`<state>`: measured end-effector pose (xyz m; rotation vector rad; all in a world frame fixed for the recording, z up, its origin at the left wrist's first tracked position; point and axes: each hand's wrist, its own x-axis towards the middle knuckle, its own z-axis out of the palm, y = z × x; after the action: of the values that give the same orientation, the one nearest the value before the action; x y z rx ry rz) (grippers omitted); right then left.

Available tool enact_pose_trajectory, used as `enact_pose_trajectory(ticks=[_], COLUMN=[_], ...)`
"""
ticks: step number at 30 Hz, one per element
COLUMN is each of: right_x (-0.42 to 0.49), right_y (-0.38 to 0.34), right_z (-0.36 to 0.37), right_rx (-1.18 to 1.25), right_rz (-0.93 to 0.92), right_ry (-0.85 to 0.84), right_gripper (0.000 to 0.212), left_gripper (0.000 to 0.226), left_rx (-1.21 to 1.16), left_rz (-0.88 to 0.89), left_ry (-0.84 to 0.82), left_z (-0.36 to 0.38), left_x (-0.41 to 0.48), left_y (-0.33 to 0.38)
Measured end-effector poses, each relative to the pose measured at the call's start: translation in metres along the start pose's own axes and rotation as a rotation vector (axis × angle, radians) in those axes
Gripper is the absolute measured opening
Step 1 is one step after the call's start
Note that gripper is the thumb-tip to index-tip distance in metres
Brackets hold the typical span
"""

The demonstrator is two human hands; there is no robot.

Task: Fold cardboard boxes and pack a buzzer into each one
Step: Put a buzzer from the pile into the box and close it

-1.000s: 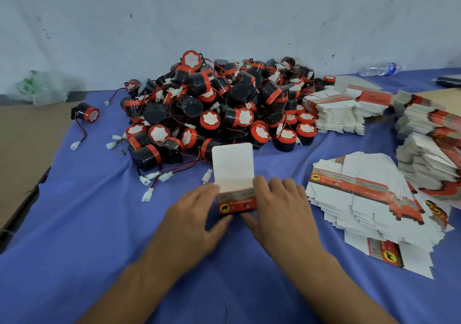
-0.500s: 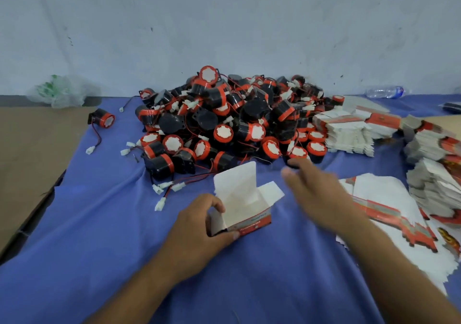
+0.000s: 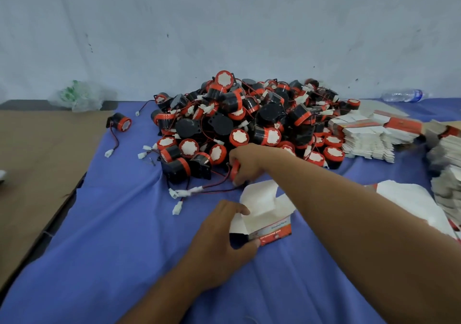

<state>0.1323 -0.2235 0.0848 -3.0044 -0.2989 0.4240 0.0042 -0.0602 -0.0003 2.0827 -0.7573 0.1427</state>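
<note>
Blue cloth is covering the tabletop [image 3: 112, 236], which is standing against a pale, scuffed wall [image 3: 224, 24]. Near the front, the left hand [image 3: 219, 236] is holding a small cardboard box [image 3: 272, 226], its grip pinching the box's near corner between thumb and fingers. The box is white inside, with a red and silver printed band round its lower part. It is resting on the cloth with its top flaps open and the tall lid flap leaning back.

Just beyond it, the right hand [image 3: 249, 164] is reaching across to the front edge of a big pile of buzzers [image 3: 249, 119]. Its grip is curling round one buzzer [image 3: 235, 170], of which a red rim is showing. Thin wires [image 3: 214, 185] with white plugs [image 3: 177, 208] are trailing from the pile. Stacks of flat boxes [image 3: 366, 136] are lying to the right, and a lone buzzer [image 3: 121, 123] is sitting apart at the left.
</note>
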Motion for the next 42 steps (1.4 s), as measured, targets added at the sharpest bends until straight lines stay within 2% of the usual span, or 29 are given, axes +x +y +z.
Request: enact_pose_trajectory(ticks=[2, 7, 10, 12, 13, 16, 18, 21, 27, 30, 36, 42], right_x=[-0.013, -0.085, -0.138, -0.162, -0.168, -0.167, -0.162, -0.158, -0.157, -0.153, -0.155, -0.156], right_y=[0.01, 0.026, 0.028, 0.021, 0.016, 0.002, -0.003, -0.002, -0.008, -0.015, -0.013, -0.004], right_z=[-0.007, -0.033, -0.022, 0.004, 0.02, 0.059, 0.073, 0.084, 0.084, 0.085, 0.087, 0.085], right_rx=[0.225, 0.869, 1.111, 1.161, 1.103, 0.683, 0.421, 0.22, 0.191, 0.203, 0.025, 0.199], right_rz=[-0.001, -0.019, -0.047, -0.06, -0.043, 0.085, 0.106, 0.093, 0.134, 0.144, 0.301, 0.258], right_ry=[0.148, 0.78, 0.957, 0.936, 0.928, 0.893, 0.761, 0.647, 0.73, 0.739, 0.618, 0.504], right_gripper=[0.054, 0.046, 0.051, 0.05, 0.047, 0.045, 0.048, 0.048, 0.047, 0.046, 0.043, 0.027], left_gripper=[0.042, 0.05, 0.054, 0.057, 0.058, 0.058, 0.056, 0.058, 0.044, 0.049, 0.04, 0.036], left_rx=[0.004, -0.013, -0.02, -0.022, -0.025, -0.011, -0.018, -0.041, 0.013, -0.002, -0.02, 0.035], left_rz=[0.019, 0.01, 0.012, 0.009, 0.009, 0.018, 0.017, 0.022, 0.106, 0.148, 0.155, 0.128], left_ry=[-0.015, -0.045, -0.035, -0.031, -0.031, -0.016, -0.019, -0.02, -0.033, -0.073, -0.114, -0.095], left_z=[0.0, 0.0, 0.0, 0.001, 0.001, 0.003, 0.004, 0.006, 0.006, 0.008, 0.008, 0.004], left_x=[0.0, 0.0, 0.001, 0.001, 0.002, 0.003, 0.003, 0.001, 0.005, 0.004, 0.005, 0.003], left_y=[-0.001, -0.002, -0.004, -0.003, -0.003, -0.002, -0.002, -0.003, -0.002, -0.002, 0.002, 0.001])
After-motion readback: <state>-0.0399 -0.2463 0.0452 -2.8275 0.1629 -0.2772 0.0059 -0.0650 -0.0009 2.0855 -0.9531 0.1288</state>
